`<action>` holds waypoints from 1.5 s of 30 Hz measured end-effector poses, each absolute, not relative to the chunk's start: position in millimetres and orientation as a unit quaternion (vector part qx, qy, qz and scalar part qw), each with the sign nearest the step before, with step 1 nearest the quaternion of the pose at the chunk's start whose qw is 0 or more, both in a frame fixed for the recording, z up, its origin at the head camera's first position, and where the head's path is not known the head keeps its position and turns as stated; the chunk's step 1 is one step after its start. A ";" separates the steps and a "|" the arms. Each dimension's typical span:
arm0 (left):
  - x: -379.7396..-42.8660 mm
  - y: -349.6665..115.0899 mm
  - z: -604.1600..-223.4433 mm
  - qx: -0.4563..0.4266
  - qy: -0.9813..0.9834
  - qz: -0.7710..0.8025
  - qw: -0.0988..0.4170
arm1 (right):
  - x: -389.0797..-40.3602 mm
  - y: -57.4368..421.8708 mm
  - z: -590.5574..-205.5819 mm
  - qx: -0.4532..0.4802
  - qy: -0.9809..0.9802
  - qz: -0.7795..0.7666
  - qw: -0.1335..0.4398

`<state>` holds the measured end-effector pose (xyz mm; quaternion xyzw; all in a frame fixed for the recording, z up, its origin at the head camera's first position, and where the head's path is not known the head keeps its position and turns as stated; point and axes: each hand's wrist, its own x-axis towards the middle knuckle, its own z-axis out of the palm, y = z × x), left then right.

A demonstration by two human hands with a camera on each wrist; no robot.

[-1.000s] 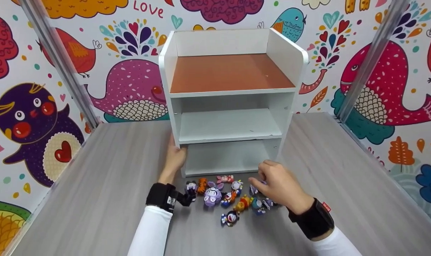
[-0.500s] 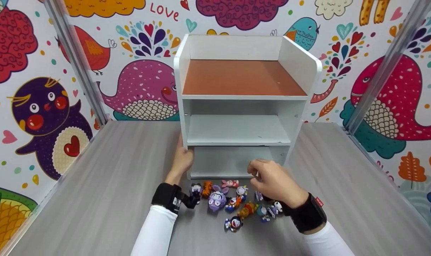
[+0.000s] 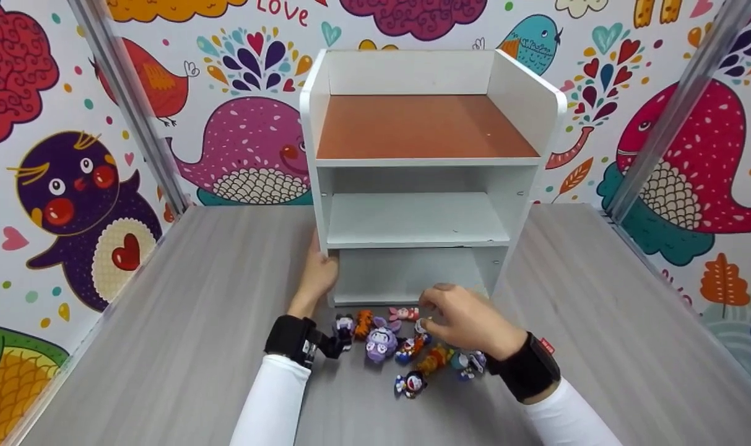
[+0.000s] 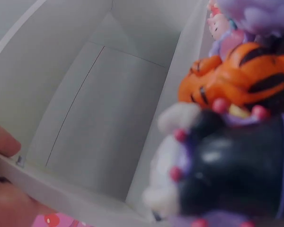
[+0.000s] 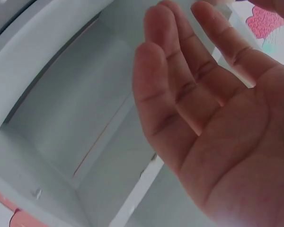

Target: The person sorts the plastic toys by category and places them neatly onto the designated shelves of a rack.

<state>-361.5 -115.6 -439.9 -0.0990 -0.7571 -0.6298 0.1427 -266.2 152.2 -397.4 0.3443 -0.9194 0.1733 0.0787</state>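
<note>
Right hand, loosely curved and empty, has shifted leftward; left hand grips the white wooden three-tier shelf. Small multicoloured plastic figurines lie before the shelf: likely light, stiff; pinch midbody.

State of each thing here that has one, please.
Shelf unit: upright, open-fronted
Left grip: holding the shelf unit's left side
Right grip: loosely curved, nothing visibly held
Purple rabbit-eared figurine: apparently face-up
Orange striped figurine: lying down
Pink figurine: lying down
Other figurines: hard to tell
</note>
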 end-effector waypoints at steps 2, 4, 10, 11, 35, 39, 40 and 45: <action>-361.5 -114.7 -440.9 -0.101 -0.763 -0.623 0.138 | -266.9 147.1 -398.8 0.345 -0.922 0.156 0.088; -362.3 -113.7 -440.7 -0.107 -0.766 -0.620 0.133 | -269.2 141.2 -398.0 0.346 -0.923 0.134 0.106; -362.1 -115.4 -437.4 -0.103 -0.766 -0.624 0.120 | -280.0 116.0 -382.7 0.383 -0.913 0.074 0.119; -361.4 -116.5 -437.2 -0.100 -0.766 -0.624 0.118 | -281.8 111.0 -380.3 0.396 -0.909 0.067 0.111; -361.8 -120.2 -440.3 -0.119 -0.758 -0.628 0.128 | -312.9 55.8 -413.6 0.494 -0.868 -0.043 0.014; -362.6 -120.5 -441.4 -0.123 -0.755 -0.631 0.129 | -316.0 53.3 -415.9 0.491 -0.870 -0.040 0.004; -362.9 -120.4 -441.7 -0.123 -0.754 -0.632 0.129 | -316.8 52.8 -416.3 0.490 -0.871 -0.038 0.001; -363.2 -120.0 -440.4 -0.121 -0.755 -0.631 0.133 | -320.8 50.1 -416.8 0.482 -0.876 -0.026 -0.022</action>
